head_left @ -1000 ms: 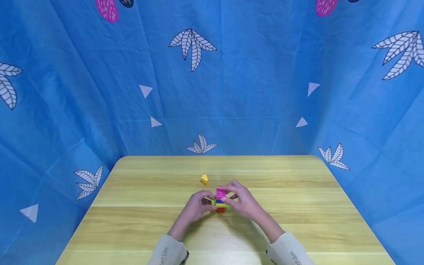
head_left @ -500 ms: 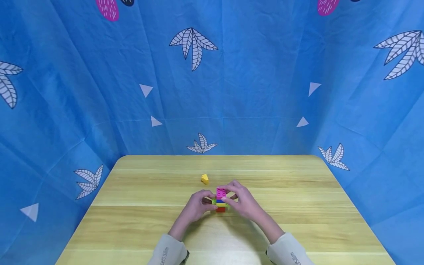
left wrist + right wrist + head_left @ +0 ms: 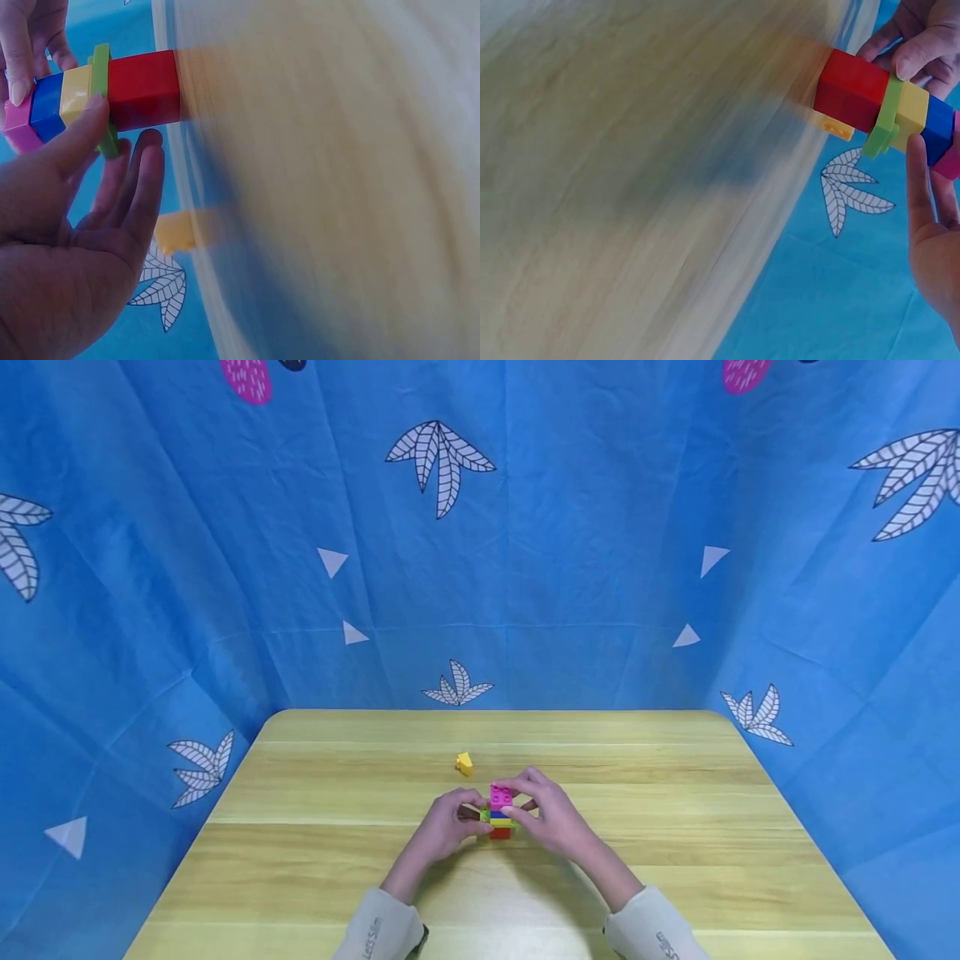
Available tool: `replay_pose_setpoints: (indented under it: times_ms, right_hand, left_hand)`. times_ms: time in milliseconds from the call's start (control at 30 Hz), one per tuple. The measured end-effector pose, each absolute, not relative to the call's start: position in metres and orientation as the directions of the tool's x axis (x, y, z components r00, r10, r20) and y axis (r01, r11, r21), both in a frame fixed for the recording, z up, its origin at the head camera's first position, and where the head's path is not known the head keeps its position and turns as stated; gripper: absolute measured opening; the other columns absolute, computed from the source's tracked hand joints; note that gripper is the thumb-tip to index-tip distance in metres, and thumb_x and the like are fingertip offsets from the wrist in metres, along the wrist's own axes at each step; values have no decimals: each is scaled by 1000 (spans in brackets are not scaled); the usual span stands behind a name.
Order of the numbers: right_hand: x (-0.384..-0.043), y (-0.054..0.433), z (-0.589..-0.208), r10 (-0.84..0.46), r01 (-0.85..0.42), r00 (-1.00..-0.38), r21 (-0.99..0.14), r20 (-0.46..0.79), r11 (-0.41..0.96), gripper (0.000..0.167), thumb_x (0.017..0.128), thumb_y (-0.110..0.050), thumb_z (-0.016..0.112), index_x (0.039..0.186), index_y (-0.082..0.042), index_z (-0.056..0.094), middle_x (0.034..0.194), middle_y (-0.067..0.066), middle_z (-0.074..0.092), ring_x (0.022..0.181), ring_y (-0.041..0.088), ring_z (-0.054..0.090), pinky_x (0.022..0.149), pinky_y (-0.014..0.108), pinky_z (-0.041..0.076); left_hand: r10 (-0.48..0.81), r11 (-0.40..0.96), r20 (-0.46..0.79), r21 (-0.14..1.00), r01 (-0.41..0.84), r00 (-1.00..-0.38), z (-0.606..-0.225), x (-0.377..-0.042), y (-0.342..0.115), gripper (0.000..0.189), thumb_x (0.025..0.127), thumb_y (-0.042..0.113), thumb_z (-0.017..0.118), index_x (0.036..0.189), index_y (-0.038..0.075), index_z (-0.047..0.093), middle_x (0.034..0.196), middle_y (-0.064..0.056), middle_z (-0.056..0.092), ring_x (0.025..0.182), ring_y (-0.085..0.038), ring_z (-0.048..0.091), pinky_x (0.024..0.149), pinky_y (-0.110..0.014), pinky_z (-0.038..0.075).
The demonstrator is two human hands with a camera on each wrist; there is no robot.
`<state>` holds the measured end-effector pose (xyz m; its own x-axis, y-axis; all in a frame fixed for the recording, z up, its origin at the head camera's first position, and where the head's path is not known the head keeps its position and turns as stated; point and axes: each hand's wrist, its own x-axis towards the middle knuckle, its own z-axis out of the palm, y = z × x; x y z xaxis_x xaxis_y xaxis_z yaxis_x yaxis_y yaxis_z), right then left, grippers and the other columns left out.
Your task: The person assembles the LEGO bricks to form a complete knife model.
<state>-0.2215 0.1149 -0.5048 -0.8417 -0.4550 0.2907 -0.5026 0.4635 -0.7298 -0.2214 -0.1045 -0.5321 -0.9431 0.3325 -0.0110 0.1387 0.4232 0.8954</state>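
A small tower of toy building bricks stands on the table. From the bottom it runs red brick (image 3: 144, 90), thin green plate (image 3: 886, 116), yellow brick (image 3: 911, 106), blue brick (image 3: 47, 105) and pink brick (image 3: 501, 797) on top. My left hand (image 3: 444, 828) holds the tower from the left, thumb and fingers around the level of the green plate and yellow brick. On the other side, my right hand (image 3: 553, 817) pinches the pink brick at the top between thumb and fingers. Its fingers partly hide the tower's right side in the head view.
Behind the tower, slightly left, a loose yellow-orange brick (image 3: 464, 765) with a slanted shape lies on the wooden table (image 3: 315, 860). A blue patterned cloth (image 3: 570, 568) hangs around the back and sides of the table.
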Motion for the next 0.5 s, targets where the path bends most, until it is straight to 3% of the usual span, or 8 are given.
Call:
replay_pose_setpoints:
  times_ms: [500]
  right_hand:
    - [-223, 115, -509, -452, -523, -835, -706, 313, 477, 37, 95, -9, 74, 132, -11, 69, 106, 0, 59, 100, 26, 67, 80, 21, 62]
  left_hand:
    - [325, 419, -13, 899, 131, -945, -532, -220, -104, 21, 89, 9, 80, 107, 13, 72, 115, -7, 69, 105, -28, 71, 89, -35, 63]
